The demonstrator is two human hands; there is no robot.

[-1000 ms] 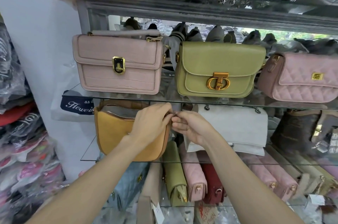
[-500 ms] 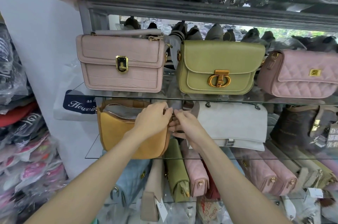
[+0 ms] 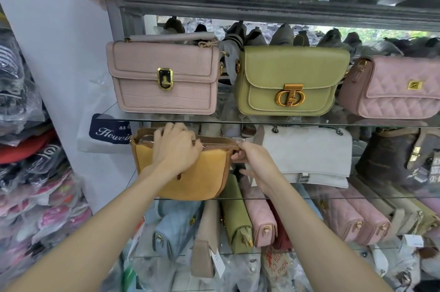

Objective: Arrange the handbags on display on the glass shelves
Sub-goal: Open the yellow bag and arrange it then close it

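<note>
Nearest to me, two bare forearms reach up to the middle glass shelf [image 3: 381, 197]. The left hand [image 3: 177, 148] lies over the top of the yellow bag [image 3: 190, 179], fingers curled down over its upper edge and gripping it by the opening. The right hand [image 3: 251, 160] is at the bag's right end, fingers bent in a pinch on something small there. I take it for the zip pull or a strap tab, though it is too small to be sure.

The step in hand looks like tidying this one bag, closing or straightening its top while the other hand steadies it. The next move would call for a steady hold from the left and a level pull along the zip [image 3: 220, 147], then squaring the bag up on the glass.

The bag stands upright at the left end of that shelf, its face towards the room, its long axis running left to right along the shelf edge (the opening points up). Just beside it to the right is a white bag [image 3: 307, 151], close but seemingly not touching.

Above them, on the upper shelf, a pink bag [image 3: 164, 82], a green bag [image 3: 292, 77] and a quilted pink bag [image 3: 392, 87] face out in a row.
</note>
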